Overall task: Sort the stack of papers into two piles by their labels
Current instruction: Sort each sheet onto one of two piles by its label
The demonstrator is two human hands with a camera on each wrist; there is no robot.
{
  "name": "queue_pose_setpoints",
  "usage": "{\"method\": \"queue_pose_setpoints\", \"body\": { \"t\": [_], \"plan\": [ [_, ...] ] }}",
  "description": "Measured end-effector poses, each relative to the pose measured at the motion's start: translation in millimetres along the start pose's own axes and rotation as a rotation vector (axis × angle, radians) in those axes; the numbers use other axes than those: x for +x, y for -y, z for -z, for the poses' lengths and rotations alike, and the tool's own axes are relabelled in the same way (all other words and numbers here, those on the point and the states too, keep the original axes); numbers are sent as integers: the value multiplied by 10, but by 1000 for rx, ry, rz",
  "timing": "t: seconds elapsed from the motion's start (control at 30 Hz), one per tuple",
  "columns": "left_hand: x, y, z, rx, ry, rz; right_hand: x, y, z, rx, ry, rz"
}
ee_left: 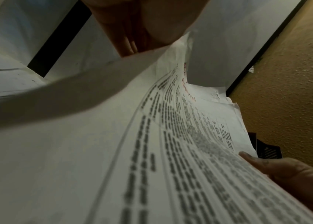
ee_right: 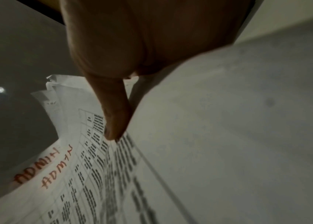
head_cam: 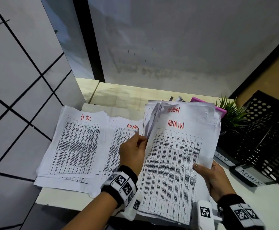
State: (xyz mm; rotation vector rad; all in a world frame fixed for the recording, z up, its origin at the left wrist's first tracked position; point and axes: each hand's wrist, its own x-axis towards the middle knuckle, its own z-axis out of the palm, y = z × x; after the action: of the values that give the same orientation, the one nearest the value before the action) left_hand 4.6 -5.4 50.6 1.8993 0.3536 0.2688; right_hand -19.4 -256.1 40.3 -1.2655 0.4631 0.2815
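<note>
I hold a stack of printed sheets above the desk; its top sheet is marked ADMIN in red, and another ADMIN sheet shows behind it. My right hand grips the stack's right edge, thumb on top. My left hand pinches the left edge of the upper sheets and lifts them slightly. On the desk to the left lie an HR pile and, beside it, an ADMIN pile, partly hidden by my left hand.
Black perforated trays with HR and ADMIN tags stand at the right. A small green plant and a pink item sit behind the held stack. A wall closes the desk's back, and a tiled floor lies to the left.
</note>
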Motion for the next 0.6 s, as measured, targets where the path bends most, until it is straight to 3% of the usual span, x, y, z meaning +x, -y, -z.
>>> {"method": "queue_pose_setpoints", "body": {
  "t": [0.2,0.37,0.43,0.6],
  "plan": [
    [-64,48,34,-43,54,-112,-2,-5,22,25,-2,-4],
    [-139,-10,61,78,39,-473,22,-16,42,31,-28,-8],
    [-180,-50,70,82,45,-556,35,-27,55,24,-39,-7],
    [-332,-73,86,-57,207,-630,48,-68,81,27,-31,-2]
  ]
}}
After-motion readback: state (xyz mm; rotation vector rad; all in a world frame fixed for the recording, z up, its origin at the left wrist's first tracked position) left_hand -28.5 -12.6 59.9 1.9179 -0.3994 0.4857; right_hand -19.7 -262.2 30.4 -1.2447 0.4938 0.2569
